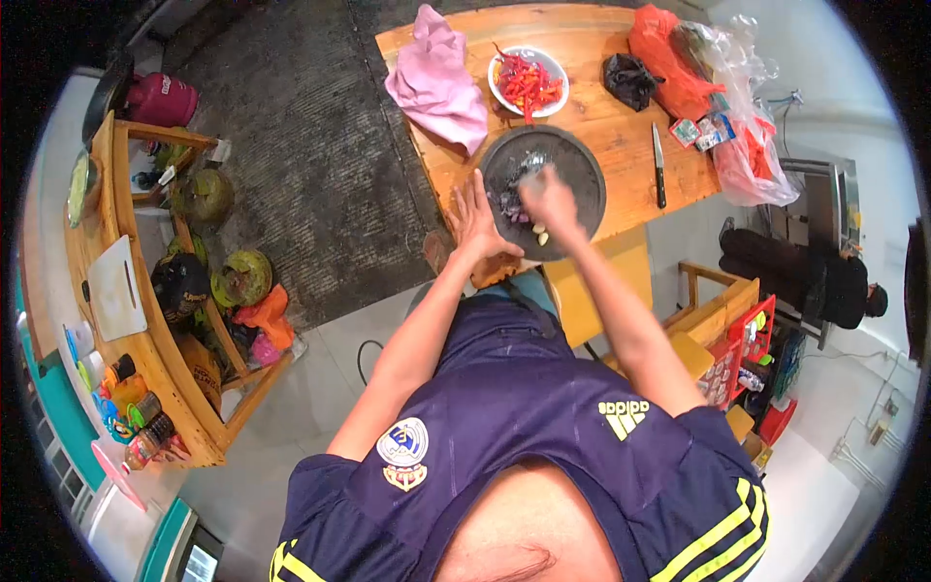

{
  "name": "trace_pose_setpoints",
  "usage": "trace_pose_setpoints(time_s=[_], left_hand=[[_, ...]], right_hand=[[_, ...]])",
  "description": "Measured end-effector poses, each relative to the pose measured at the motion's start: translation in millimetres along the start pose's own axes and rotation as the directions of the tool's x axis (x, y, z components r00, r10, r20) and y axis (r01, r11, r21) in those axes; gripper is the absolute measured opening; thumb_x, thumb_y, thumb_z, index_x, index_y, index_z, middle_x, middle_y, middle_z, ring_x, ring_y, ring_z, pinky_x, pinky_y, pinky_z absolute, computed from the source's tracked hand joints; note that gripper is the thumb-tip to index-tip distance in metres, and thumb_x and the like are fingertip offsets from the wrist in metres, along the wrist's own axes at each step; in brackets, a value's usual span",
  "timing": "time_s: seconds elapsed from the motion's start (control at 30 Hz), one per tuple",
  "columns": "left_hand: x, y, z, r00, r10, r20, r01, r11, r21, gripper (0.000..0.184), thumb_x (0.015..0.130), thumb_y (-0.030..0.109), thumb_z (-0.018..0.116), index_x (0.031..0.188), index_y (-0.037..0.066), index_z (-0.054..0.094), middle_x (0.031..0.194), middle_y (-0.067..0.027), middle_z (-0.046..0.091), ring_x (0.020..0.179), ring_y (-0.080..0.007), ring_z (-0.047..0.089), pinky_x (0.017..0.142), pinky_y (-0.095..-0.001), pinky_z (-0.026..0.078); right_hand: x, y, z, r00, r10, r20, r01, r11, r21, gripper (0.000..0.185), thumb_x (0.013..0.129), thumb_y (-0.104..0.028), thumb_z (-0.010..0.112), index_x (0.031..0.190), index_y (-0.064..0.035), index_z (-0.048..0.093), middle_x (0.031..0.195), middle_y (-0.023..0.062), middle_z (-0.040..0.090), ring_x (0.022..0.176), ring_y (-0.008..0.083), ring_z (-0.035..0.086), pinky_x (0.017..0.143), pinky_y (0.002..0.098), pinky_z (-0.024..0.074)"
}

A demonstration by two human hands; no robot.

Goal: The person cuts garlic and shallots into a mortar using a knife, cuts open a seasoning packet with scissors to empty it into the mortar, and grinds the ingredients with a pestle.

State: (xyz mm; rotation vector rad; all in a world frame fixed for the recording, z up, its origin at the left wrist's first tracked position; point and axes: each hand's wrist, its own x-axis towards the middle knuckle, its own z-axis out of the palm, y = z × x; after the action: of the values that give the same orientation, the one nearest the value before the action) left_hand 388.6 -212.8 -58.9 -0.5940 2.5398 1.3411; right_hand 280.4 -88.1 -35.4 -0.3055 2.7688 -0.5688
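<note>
Bare wood of the tabletop (628, 179) carries my dark round dish (588, 184) near its edge. My left hand (472, 225) is spread at the rim; if it slackened, the dish could slide. My right hand (550, 201) closes round a blurred pale thing (532, 180), how firmly I can't tell. Pale cloves (541, 234) lie near my side, where a skewed stroke could flick them out. Beyond, the white bowl (561, 73) sits close enough to bump.
</note>
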Motion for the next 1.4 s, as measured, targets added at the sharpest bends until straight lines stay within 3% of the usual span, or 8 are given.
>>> trace_pose_setpoints(time_s=[0.17,0.2,0.4,0.6,0.73,1.13,1.2,1.4], left_hand=[[0,-2,1,1.000,0.024,-0.009,-0.024,0.999,0.040,0.165,0.030,0.042,0.094,0.147,0.013,-0.019,0.155,-0.0210,0.004,0.142,-0.0462,-0.003,0.106,-0.0696,0.009],[2,2,2,1.000,0.023,0.005,-0.024,0.999,0.038,0.165,0.030,0.041,0.094,0.147,0.012,-0.019,0.155,-0.0213,0.005,0.142,-0.0463,-0.003,0.107,-0.0692,0.009],[1,1,-2,1.000,0.014,-0.002,-0.014,0.999,0.046,0.165,0.030,0.042,0.094,0.147,0.011,-0.019,0.155,-0.0216,0.005,0.142,-0.0466,-0.002,0.107,-0.0684,0.012],[2,0,-2,0.999,-0.009,0.033,0.007,0.998,0.057,0.165,0.031,0.039,0.094,0.147,0.012,-0.020,0.155,-0.0202,0.005,0.142,-0.0464,-0.003,0.108,-0.0675,0.011],[1,2,-3,0.999,-0.020,0.039,0.016,0.996,0.092,0.167,0.030,0.045,0.094,0.146,0.008,-0.021,0.154,-0.0242,0.006,0.141,-0.0490,-0.001,0.108,-0.0664,0.011],[-8,-6,6,0.999,-0.004,0.045,0.001,0.998,0.064,0.166,0.030,0.042,0.094,0.146,0.012,-0.021,0.155,-0.0227,0.004,0.141,-0.0476,-0.002,0.108,-0.0677,0.010],[2,-2,-1,1.000,-0.006,0.031,0.005,0.999,0.043,0.165,0.031,0.039,0.094,0.147,0.014,-0.021,0.155,-0.0232,0.003,0.141,-0.0471,-0.003,0.107,-0.0692,0.010],[-2,1,-1,0.999,0.000,0.032,-0.001,0.999,0.045,0.164,0.032,0.040,0.094,0.147,0.013,-0.020,0.154,-0.0239,0.006,0.142,-0.0461,-0.001,0.107,-0.0689,0.011]], right_hand=[[17,15,-11,0.984,-0.178,-0.004,0.177,0.971,0.161,0.041,0.082,-0.041,0.063,0.104,-0.0066,0.059,0.082,0.0232,0.067,0.071,0.0392,0.066,0.061,0.0504,0.0509],[38,11,-46,0.837,0.218,0.503,-0.388,0.884,0.262,0.042,0.079,-0.043,0.066,0.095,-0.0047,0.061,0.082,0.0175,0.068,0.070,0.0291,0.066,0.064,0.0427,0.0508],[-9,30,-10,1.000,0.019,-0.012,-0.019,0.999,0.038,0.049,0.079,-0.043,0.064,0.112,-0.0085,0.053,0.092,0.0281,0.065,0.088,0.0456,0.063,0.076,0.0489,0.0503],[44,56,-23,0.971,0.147,0.189,-0.209,0.903,0.375,0.053,0.076,-0.047,0.067,0.107,-0.0067,0.052,0.093,0.0277,0.065,0.091,0.0443,0.063,0.074,0.0488,0.0504],[-18,6,-13,0.999,0.001,0.049,0.008,0.985,-0.171,0.054,0.083,-0.040,0.060,0.126,-0.0121,0.044,0.081,0.0283,0.064,0.077,0.0470,0.063,0.069,0.0537,0.0510],[13,58,3,0.979,-0.111,-0.172,0.124,0.990,0.070,0.051,0.084,-0.048,0.059,0.111,-0.0054,0.050,0.071,0.0244,0.064,0.064,0.0389,0.065,0.058,0.0491,0.0505],[21,66,-46,0.802,0.104,0.588,-0.442,0.766,0.468,0.052,0.088,-0.054,0.055,0.085,-0.0021,0.057,0.055,0.0037,0.052,0.040,0.0109,0.046,0.034,0.0278,0.0337],[-62,76,-33,0.753,0.367,0.546,-0.615,0.687,0.387,0.057,0.085,-0.053,0.061,0.108,-0.0053,0.039,0.062,0.0047,0.053,0.039,0.0110,0.041,0.034,0.0274,0.0322]])
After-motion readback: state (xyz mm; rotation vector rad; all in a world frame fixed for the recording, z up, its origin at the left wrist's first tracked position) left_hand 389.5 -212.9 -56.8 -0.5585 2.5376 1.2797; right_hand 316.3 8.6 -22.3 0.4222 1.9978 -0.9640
